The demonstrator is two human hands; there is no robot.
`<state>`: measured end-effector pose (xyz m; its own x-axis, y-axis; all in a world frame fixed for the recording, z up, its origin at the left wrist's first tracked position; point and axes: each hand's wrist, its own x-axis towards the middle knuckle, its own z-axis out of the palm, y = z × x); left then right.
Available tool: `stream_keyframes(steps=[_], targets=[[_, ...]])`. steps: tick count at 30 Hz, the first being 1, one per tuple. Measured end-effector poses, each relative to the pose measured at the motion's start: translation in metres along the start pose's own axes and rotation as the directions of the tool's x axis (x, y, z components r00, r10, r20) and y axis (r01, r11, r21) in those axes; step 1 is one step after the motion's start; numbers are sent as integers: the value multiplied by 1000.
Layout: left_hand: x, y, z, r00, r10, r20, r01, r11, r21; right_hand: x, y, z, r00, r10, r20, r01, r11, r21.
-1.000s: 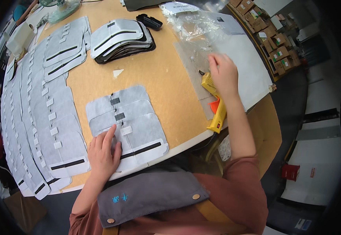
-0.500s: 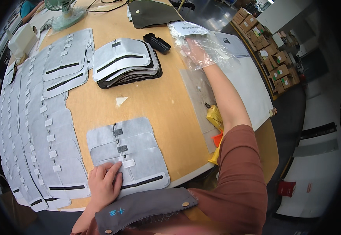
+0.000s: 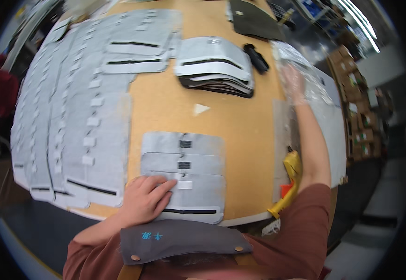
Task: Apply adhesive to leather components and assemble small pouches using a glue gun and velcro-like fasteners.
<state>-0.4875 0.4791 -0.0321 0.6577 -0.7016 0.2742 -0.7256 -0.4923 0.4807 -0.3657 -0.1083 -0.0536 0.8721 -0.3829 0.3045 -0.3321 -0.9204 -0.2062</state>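
Observation:
My left hand (image 3: 148,199) rests with its fingers out on the lowest of several overlapping light grey fabric panels (image 3: 203,192). Its index fingertip lies beside a small white tag (image 3: 185,185) on that panel. Dark grey patches (image 3: 184,165) and a black strip mark the stacked panels. At the far right, my right hand (image 3: 295,83) is inside a clear plastic bag (image 3: 316,91). The plastic and motion blur hide its fingers and anything they may hold. Below my right forearm's inner side lies a yellow tool (image 3: 290,165) with an orange part.
Rows of overlapping grey panels (image 3: 112,165) with white tags cover the table's left. Further back stand a pile of grey and black panels (image 3: 214,65), a black object (image 3: 256,59) and a dark sheet (image 3: 254,21). A white scrap (image 3: 201,109) lies mid-table. Cardboard boxes (image 3: 359,119) are stacked beyond the right side.
The whole view has turned, so the table's contents appear shifted and straighter. My left hand stays on the panels, and my right hand is still in the plastic bag.

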Motion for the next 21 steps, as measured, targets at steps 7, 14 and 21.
stream_keyframes(steps=[7, 14, 21], targets=[[-6, -4, 1, 998, 65, 8, -64, 995, -79, 6, 92, -2, 885, -428, -185, 388, 896, -216], [-5, -4, 1, 998, 62, 1, -61, 996, -67, 34, 146, 26, 943, -283, -173, 259, 954, -153], [-7, -3, 8, 999, -14, -45, 9, 995, -100, 25, 60, -7, 611, 629, 481, -614, -8, 789]])
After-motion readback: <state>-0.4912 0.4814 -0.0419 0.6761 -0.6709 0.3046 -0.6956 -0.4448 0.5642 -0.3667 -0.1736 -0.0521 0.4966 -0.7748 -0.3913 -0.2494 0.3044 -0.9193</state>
